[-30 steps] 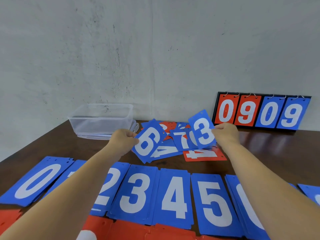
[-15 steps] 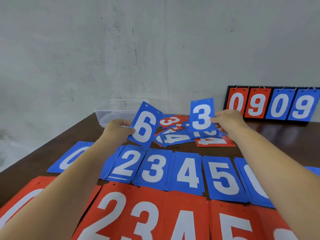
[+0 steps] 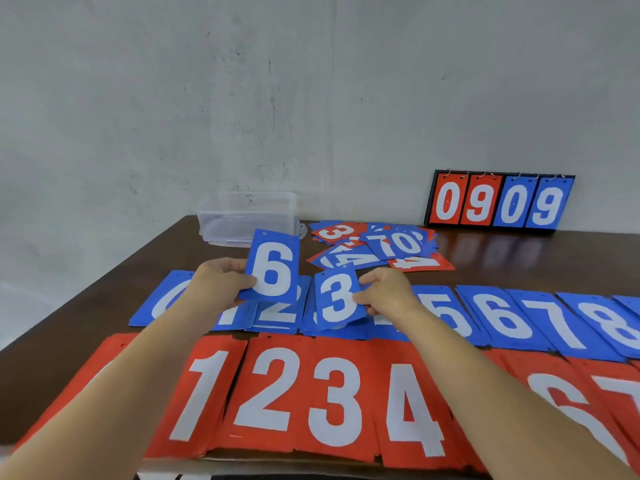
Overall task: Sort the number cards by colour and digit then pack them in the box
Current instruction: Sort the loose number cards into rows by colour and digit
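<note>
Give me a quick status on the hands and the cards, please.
Left hand grips blue 6 card, held up. Right hand pinches blue 3 card, low over the blue row. Unsorted pile lies behind; nothing blocks the row.

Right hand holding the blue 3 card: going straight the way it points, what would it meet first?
Probably the blue number 6 card pinched in the left hand: the right hand points left with its blue number 3 card leading, but depth is unclear.
</note>
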A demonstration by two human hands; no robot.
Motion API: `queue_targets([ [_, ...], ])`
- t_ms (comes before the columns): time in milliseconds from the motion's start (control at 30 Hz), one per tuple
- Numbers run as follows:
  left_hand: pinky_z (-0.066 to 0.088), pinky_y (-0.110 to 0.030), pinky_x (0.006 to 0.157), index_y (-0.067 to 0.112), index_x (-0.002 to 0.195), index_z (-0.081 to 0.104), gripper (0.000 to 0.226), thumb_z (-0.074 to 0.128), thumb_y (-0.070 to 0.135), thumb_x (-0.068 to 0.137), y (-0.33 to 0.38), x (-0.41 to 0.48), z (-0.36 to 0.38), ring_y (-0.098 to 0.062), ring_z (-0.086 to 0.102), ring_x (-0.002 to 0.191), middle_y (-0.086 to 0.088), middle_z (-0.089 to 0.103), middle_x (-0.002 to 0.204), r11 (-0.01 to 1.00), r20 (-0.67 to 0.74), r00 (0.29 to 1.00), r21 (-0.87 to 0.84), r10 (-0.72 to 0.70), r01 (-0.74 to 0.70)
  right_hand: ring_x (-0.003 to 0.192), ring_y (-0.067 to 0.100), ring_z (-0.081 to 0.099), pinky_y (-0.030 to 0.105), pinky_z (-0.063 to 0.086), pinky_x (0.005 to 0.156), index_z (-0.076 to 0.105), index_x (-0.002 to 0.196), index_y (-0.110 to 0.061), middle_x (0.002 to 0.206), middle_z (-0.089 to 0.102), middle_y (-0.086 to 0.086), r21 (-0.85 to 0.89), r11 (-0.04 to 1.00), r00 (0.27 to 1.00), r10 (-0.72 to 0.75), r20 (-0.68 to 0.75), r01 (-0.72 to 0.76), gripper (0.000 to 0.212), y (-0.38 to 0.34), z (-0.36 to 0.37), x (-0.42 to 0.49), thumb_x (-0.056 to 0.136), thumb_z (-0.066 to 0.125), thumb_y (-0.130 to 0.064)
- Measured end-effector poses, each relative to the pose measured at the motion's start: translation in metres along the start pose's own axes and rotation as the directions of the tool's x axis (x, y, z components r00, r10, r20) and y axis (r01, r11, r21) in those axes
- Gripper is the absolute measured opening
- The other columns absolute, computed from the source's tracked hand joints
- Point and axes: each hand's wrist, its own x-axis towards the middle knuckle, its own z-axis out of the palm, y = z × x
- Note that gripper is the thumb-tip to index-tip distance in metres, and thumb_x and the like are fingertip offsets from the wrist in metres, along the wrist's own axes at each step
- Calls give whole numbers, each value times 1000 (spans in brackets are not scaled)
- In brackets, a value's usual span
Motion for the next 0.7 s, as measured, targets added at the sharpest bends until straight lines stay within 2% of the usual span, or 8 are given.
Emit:
queue_targets([
  [67,57,-39,83,9,111,64,23,65,3,89,-5,-6,-5,-25,69,95,-12,71,105,1000,18,1000,-8,-13,13,84,20,61,33,54,78,60,115,-10,112,63,7,-181,983,997,-51,-50,41,37,4,8,-6,82,75,-11],
  [133,56,-43,87,11,111,63,23,67,6,88,-10,-12,-9,-26,69,96,-12,71,105,1000,34,999,3,-15,15,100,21,59,32,50,84,59,112,-12,117,61,5,-330,943,994,-78,-71,51,35,7,14,-11,82,75,-15],
  [367,57,-44,84,13,107,63,20,69,12,87,-16,-28,-18,-24,70,93,-9,72,103,999,58,998,39,18,-21,96,20,58,33,51,82,60,106,-12,104,60,2,-432,901,988,-106,-114,46,27,1,19,-23,84,73,-21],
  [400,57,-44,84,13,107,63,20,69,11,87,-15,-29,-18,-24,70,93,-10,71,103,999,61,998,34,19,-21,92,19,58,33,51,81,62,102,-12,100,61,1,-388,920,984,-116,-136,55,21,0,19,-24,86,71,-21],
  [467,58,-41,82,12,109,63,22,68,11,88,-13,-32,-14,-23,70,93,-10,71,103,999,69,997,25,28,-30,80,15,60,33,54,77,68,92,-10,90,66,1,-153,984,983,-115,-142,93,15,-5,19,-30,90,66,-24],
  [567,58,-38,78,11,112,63,24,68,11,88,-10,-38,-1,-22,69,91,-9,71,101,999,94,995,13,41,-42,72,11,64,23,51,64,69,91,-13,85,73,1,211,974,996,-84,6,81,21,-14,15,-50,94,59,-31],
  [633,58,-33,72,11,109,62,22,68,11,89,-7,-43,11,-19,69,87,-7,71,98,999,120,992,14,49,-51,75,8,66,20,48,62,69,97,-16,87,75,-2,278,959,992,-77,97,48,20,-17,11,-60,92,62,-34],
  [700,59,-39,77,12,106,62,19,68,10,88,-6,-46,25,-20,70,88,-8,71,100,998,150,987,25,53,-57,74,7,66,19,48,61,70,97,-17,86,74,-3,302,952,988,-88,129,45,14,-15,5,-64,89,67,-27],
])
